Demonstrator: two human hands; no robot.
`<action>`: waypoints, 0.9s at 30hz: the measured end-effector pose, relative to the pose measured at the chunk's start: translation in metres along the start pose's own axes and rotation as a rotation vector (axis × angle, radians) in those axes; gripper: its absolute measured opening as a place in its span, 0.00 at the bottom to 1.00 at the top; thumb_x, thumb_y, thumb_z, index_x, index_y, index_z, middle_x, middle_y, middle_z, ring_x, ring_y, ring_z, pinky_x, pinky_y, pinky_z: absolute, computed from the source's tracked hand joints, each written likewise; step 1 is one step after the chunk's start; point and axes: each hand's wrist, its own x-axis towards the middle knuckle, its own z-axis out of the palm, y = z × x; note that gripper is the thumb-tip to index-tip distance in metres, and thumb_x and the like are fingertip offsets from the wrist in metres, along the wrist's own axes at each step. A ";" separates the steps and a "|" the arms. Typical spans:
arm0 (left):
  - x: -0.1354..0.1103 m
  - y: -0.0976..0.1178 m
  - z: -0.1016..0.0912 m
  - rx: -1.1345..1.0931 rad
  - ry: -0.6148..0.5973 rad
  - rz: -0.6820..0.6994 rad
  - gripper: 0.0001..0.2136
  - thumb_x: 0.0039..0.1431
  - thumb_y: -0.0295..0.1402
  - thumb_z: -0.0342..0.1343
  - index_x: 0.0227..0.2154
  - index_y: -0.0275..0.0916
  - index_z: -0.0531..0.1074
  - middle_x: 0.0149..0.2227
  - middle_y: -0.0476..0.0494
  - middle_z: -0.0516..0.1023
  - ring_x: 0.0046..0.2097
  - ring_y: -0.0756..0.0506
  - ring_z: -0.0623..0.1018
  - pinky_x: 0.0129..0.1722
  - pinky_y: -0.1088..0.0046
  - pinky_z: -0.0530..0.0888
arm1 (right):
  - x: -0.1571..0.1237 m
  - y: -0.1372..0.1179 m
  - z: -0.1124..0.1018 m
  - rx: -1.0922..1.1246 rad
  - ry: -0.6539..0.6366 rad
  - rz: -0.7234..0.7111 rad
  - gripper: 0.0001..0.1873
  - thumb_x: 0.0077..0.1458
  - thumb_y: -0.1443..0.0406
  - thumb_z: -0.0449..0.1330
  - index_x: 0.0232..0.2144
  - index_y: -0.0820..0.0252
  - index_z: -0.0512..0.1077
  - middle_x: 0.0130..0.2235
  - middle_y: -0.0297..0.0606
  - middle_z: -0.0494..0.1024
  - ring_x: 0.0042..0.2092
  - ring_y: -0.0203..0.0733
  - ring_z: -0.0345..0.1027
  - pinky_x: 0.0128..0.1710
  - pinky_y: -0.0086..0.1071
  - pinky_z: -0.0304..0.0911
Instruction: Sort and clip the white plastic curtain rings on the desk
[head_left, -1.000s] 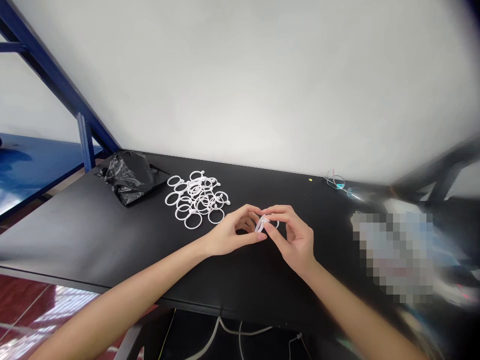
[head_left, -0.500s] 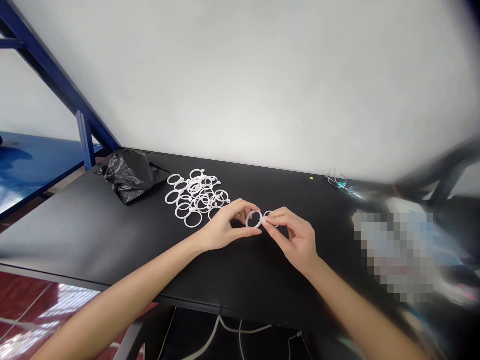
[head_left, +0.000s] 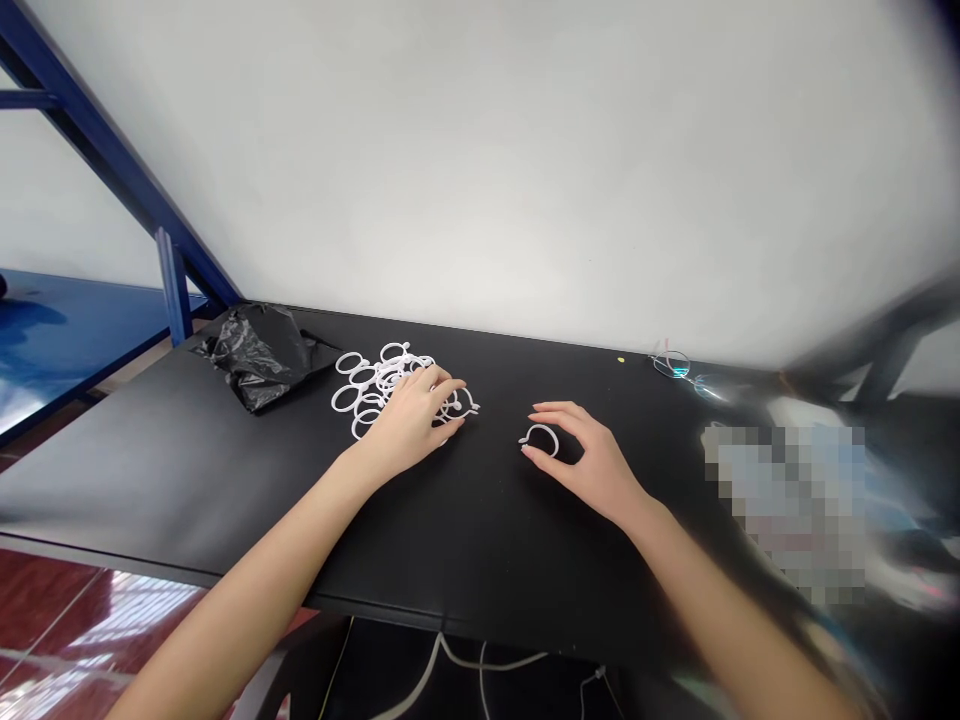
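Note:
My left hand (head_left: 412, 412) is over the right side of a pile of white plastic rings (head_left: 349, 398), covering part of it. Its thumb and index finger curve around a white ring (head_left: 475, 397) whose gap with small end tabs faces right. To the right, my right hand (head_left: 589, 455) curls its thumb and fingers around another white ring (head_left: 556, 436). That ring has a gap on its left, and the thumb tip meets its lower end. The rings in the two hands are apart.
A crumpled black plastic bag (head_left: 262, 355) lies left of the pile on the black table (head_left: 465, 540). Eyeglasses (head_left: 675, 368) and a small yellow piece (head_left: 621, 360) are near the wall. Blurred items (head_left: 795, 510) stand at right. Cables (head_left: 427, 670) hang below the front edge.
My left hand has moved left to the pile with its ring, away from my right hand. The right fingers have parted from a pinch, and their ring shows more fully in nearly the same place.

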 end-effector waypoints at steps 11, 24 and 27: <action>-0.002 0.031 0.006 -0.178 -0.003 0.172 0.17 0.61 0.38 0.59 0.51 0.38 0.69 0.45 0.40 0.73 0.46 0.42 0.73 0.49 0.60 0.70 | -0.006 -0.018 0.015 0.202 0.101 -0.222 0.10 0.59 0.70 0.60 0.41 0.54 0.77 0.40 0.39 0.81 0.40 0.43 0.76 0.38 0.37 0.74; -0.002 0.038 0.002 -0.455 -0.044 0.073 0.17 0.59 0.42 0.60 0.48 0.40 0.72 0.37 0.45 0.70 0.37 0.47 0.72 0.38 0.69 0.72 | -0.007 -0.017 0.017 0.277 0.153 -0.078 0.05 0.59 0.66 0.61 0.34 0.55 0.78 0.33 0.37 0.79 0.33 0.41 0.74 0.32 0.35 0.71; -0.001 0.038 0.003 -0.513 -0.062 0.032 0.17 0.57 0.43 0.62 0.45 0.40 0.73 0.35 0.47 0.70 0.37 0.47 0.72 0.38 0.70 0.72 | -0.010 -0.016 0.018 0.335 0.150 -0.047 0.05 0.59 0.66 0.61 0.33 0.55 0.78 0.32 0.37 0.79 0.32 0.40 0.74 0.30 0.34 0.70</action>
